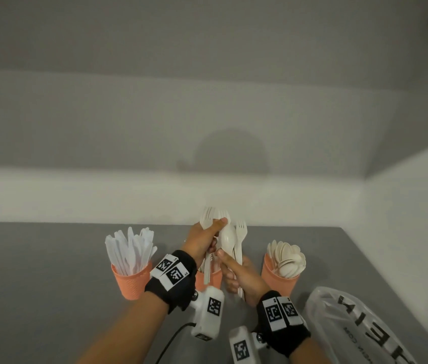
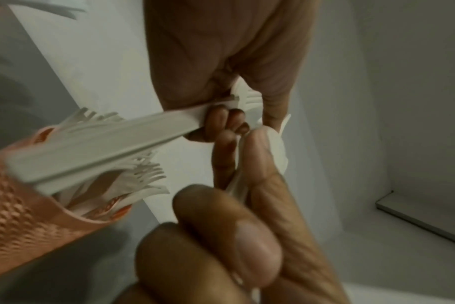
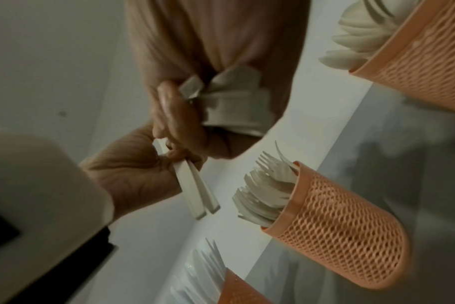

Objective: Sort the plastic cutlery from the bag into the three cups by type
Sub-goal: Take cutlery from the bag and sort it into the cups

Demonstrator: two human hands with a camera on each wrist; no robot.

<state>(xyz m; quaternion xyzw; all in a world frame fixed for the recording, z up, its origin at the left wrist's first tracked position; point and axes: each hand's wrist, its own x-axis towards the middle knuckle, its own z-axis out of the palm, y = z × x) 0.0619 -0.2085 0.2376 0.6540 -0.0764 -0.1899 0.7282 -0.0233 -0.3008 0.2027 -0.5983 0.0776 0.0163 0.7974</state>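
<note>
Hands hide most of the middle cup [image 1: 217, 278].

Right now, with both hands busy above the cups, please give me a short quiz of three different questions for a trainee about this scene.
1. True or false: the left cup holds spoons.
2. Multiple choice: the plastic bag lies A) left of the cups, B) behind the cups, C) right of the cups, near the person.
3. Fill in: the left hand grips a bundle of ___ above the middle cup.

Key
1. False; it holds knives. The spoons are in the right cup.
2. C.
3. Forks. The right hand grips mixed cutlery beside it.
</note>
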